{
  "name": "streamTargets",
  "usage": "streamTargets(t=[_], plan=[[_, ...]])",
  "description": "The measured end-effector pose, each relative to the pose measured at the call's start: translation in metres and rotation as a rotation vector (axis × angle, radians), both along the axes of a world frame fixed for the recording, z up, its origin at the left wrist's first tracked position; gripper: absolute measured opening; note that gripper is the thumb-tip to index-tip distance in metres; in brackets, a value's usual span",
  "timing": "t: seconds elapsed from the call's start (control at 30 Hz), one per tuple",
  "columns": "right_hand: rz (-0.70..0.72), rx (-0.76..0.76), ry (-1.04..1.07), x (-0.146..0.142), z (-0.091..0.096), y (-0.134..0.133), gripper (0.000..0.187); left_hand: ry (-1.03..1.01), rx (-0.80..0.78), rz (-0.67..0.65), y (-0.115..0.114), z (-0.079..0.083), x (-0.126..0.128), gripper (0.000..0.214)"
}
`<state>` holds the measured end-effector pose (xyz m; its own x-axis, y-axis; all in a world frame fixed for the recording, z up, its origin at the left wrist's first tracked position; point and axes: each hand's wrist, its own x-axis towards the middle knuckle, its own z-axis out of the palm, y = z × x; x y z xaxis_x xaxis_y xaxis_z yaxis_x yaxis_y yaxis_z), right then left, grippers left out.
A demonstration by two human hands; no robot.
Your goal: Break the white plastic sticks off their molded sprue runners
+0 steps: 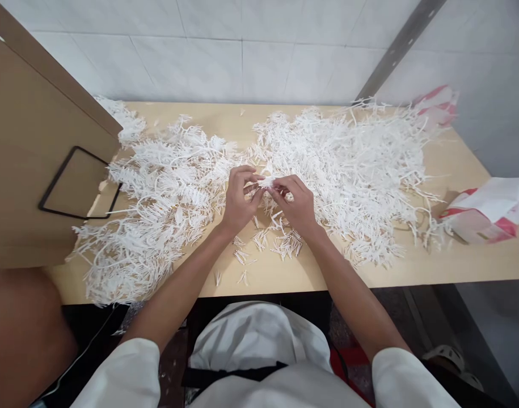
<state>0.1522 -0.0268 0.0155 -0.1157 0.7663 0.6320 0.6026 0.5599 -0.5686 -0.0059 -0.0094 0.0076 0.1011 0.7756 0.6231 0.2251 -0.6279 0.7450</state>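
Note:
My left hand (239, 199) and my right hand (296, 204) meet over the middle of the table, fingertips pinched on a small white branched sprig (267, 180). Fingers partly cover it, so its full shape is hidden. To the left spreads a heap of similar thin white sprigs (169, 187). A larger, denser heap of white sprigs (353, 170) lies to the right, close beside my right hand. Several loose sprig clusters (287, 245) are scattered on the tabletop just below my hands.
The pale wooden table (263, 277) backs onto a tiled wall (212, 62). A cardboard panel (38, 136) with a black wire frame (55, 187) stands at the left. Red-and-white plastic bags (484, 212) sit at the right. Someone's bare skin (25, 334) shows at lower left.

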Motion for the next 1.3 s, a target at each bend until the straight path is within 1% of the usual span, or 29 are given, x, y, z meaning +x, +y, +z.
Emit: streamTargets(t=[0.07,0.13,0.2,0.3,0.43,0.47,0.57,0.67,0.73,0.87,0.93,1.0,1.13,1.2,1.3], plan=[[-0.015,-0.031,0.037,0.001,-0.001,0.001,0.011,0.038,-0.053,0.016,0.001,0.001,-0.001,0.019],[-0.013,-0.095,0.067,0.001,-0.001,0.001,0.012,0.095,-0.109,-0.013,0.001,0.003,-0.001,0.017],[0.001,-0.155,0.088,0.000,-0.001,0.000,0.012,0.126,-0.123,-0.044,0.001,0.004,-0.001,0.017],[0.001,-0.175,0.121,-0.002,0.000,-0.002,0.014,0.137,-0.068,-0.017,0.001,0.003,-0.001,0.016],[0.005,-0.069,0.148,-0.002,0.005,-0.005,0.033,0.239,0.056,0.040,0.001,0.000,0.000,0.015],[0.016,-0.048,0.124,-0.002,0.006,-0.005,0.033,0.284,0.100,0.046,0.000,-0.001,0.000,0.015],[0.020,0.013,0.042,-0.001,0.005,-0.004,0.018,0.409,0.203,0.081,-0.001,-0.002,0.001,0.016],[-0.024,0.054,-0.002,-0.001,0.001,-0.002,0.006,0.495,0.235,0.128,-0.002,-0.004,0.002,0.019],[-0.043,0.025,-0.023,-0.002,-0.001,-0.002,0.007,0.543,0.250,0.152,-0.002,-0.006,0.003,0.021],[-0.017,-0.130,-0.057,-0.004,-0.002,-0.001,0.012,0.609,0.257,0.189,-0.004,-0.011,0.007,0.025],[-0.011,-0.182,-0.078,-0.004,-0.003,-0.001,0.013,0.615,0.242,0.198,-0.005,-0.012,0.009,0.025],[-0.014,-0.177,-0.096,-0.006,-0.003,-0.004,0.012,0.586,0.186,0.208,-0.004,-0.012,0.009,0.024],[0.022,-0.082,-0.072,-0.014,-0.003,-0.014,0.007,0.429,-0.068,0.264,0.007,-0.008,-0.001,0.022],[0.024,-0.109,-0.021,-0.018,-0.002,-0.017,0.010,0.367,-0.105,0.177,0.012,-0.006,-0.007,0.021],[-0.015,-0.129,0.045,-0.019,-0.001,-0.015,0.018,0.293,-0.086,0.140,0.013,-0.005,-0.009,0.022]])
